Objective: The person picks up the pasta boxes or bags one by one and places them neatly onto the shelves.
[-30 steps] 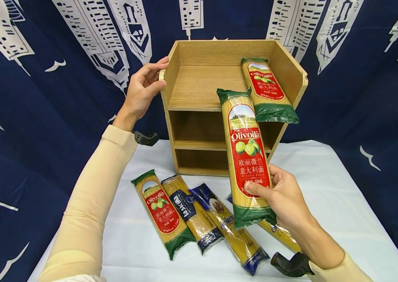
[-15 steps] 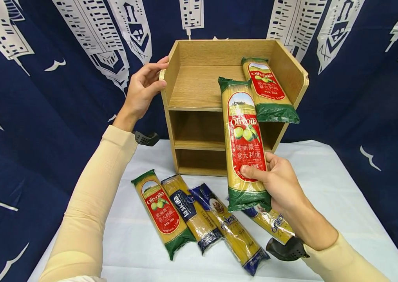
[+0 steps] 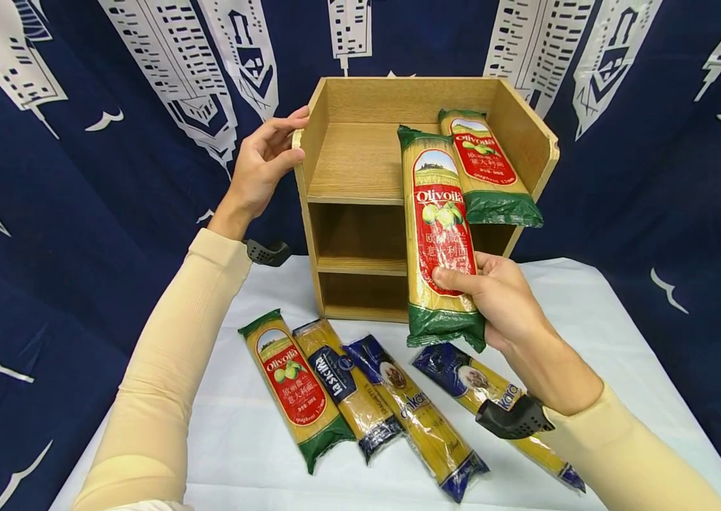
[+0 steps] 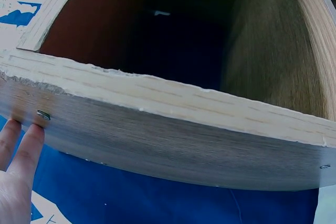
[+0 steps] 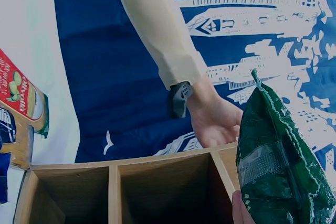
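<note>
My right hand (image 3: pixel 509 301) grips a green-ended Olivoilà spaghetti packet (image 3: pixel 438 241) by its lower right side, thumb across the front. The packet tilts in front of the wooden shelf unit (image 3: pixel 306 234), its far end over the top tier. A matching spaghetti packet (image 3: pixel 485 160) lies on that tier against the right wall, slightly overhanging the front. My left hand (image 3: pixel 260 167) holds the front edge of the unit's left wall; in the left wrist view its fingers (image 4: pixel 26 153) touch the outer face. The held packet's green end (image 5: pixel 278 166) fills the right wrist view's lower right.
On the white tablecloth (image 3: pixel 220 454) lie another Olivoilà packet (image 3: pixel 296 390), a la sicilia packet (image 3: pixel 348 387) and two blue-ended packets, one left (image 3: pixel 418 419) and one partly under my right wrist (image 3: pixel 456 372). A patterned navy cloth (image 3: pixel 79 213) hangs behind.
My right hand has carried the spaghetti packet up and forward, its far end now over the top tier. The blue-ended packet beneath shows more. My left hand has stayed on the shelf wall.
</note>
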`<state>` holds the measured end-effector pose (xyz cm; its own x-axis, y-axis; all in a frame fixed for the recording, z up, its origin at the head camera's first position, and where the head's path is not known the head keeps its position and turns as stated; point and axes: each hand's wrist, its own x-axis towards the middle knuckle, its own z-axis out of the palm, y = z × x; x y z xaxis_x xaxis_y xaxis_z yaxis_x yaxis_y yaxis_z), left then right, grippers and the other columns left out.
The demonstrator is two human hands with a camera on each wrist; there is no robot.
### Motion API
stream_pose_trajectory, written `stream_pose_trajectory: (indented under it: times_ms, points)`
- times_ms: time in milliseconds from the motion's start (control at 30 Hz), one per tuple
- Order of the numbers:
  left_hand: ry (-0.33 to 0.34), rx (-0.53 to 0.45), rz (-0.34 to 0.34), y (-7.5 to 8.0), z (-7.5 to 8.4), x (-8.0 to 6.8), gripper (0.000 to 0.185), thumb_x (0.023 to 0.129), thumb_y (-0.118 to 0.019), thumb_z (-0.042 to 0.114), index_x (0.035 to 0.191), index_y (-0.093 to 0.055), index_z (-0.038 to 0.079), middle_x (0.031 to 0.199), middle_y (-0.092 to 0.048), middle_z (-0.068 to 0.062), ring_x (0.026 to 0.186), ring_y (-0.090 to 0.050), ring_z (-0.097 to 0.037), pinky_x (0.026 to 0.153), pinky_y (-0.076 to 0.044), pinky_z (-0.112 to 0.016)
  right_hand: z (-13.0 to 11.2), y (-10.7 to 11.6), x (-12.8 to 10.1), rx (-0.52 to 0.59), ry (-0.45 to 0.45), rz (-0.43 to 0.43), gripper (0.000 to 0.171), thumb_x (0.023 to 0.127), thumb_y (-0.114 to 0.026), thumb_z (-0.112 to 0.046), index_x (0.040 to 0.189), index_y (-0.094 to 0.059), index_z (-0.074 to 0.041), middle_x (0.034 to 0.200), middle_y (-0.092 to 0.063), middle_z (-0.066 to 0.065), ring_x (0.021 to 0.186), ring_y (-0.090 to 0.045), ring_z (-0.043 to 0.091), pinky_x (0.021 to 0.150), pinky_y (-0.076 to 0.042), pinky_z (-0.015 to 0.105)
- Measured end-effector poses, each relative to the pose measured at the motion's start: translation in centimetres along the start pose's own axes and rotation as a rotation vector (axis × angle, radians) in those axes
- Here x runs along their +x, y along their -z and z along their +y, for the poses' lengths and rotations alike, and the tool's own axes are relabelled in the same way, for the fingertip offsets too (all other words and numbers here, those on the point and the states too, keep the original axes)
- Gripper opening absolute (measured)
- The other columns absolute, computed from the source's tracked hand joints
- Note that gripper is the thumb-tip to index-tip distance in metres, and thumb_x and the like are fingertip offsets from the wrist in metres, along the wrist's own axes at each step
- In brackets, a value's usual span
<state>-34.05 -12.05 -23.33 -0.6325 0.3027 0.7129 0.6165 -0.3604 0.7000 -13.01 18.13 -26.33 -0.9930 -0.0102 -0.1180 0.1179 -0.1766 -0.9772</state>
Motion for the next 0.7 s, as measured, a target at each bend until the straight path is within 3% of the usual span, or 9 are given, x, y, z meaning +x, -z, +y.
stream_pose_trajectory:
  times_ms: [367,700]
  points:
    - [0.002,-0.011,0.0,-0.1,0.0,0.0,0.032,0.09,-0.071,-0.003,0.122,-0.067,-0.001,0.152,-0.047,-0.022,0.14,-0.046,-0.032,0.115,-0.037,-0.04,-1.8,-0.7,1.6,0.063,-0.013,-0.002,0.033,0.096,-0.072,-0.011,0.12,-0.052,0.002,0.09,-0.075,0.003,0.08,-0.075,0.016,0.073,-0.061,0.032]
    - [0.017,-0.02,0.008,0.0,0.1,0.0,0.031,0.089,-0.072,-0.003,0.12,-0.067,-0.002,0.151,-0.048,-0.022,0.14,-0.046,-0.031,0.115,-0.036,-0.041,-1.7,-0.9,1.6,0.079,-0.007,0.013,0.039,0.095,-0.074,-0.014,0.124,-0.053,0.002,0.093,-0.075,0.003,0.081,-0.076,0.017,0.074,-0.06,0.032]
